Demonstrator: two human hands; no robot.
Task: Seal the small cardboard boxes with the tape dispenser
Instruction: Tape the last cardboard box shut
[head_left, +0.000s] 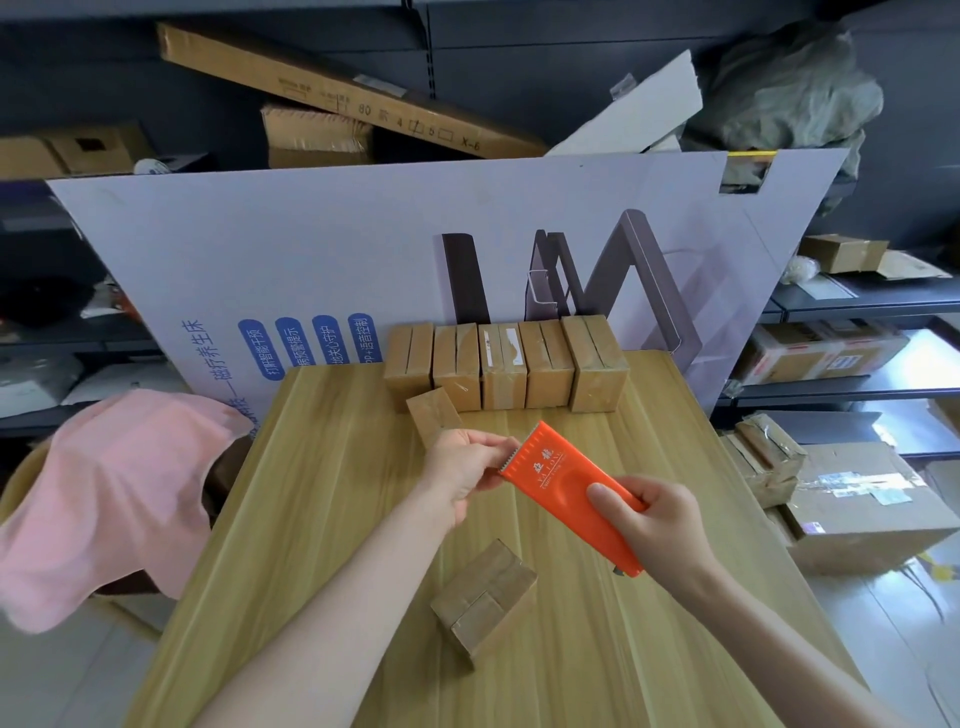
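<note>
Right hand: closed round the lower body of the orange tape dispenser, thumb on top, toothed edge aimed up-left, apparently so tape can be drawn off.
Left hand: fingertips pinched at the toothed edge, probably on the tape end; the tape itself is too faint to confirm.
Nearest box: lower centre of the wooden table, flaps meeting upward, likely next for sealing.
Loose box: tilted, just behind the left hand.
Box row: centre frame at the table's far edge, packed side by side, seemingly staged.
</note>
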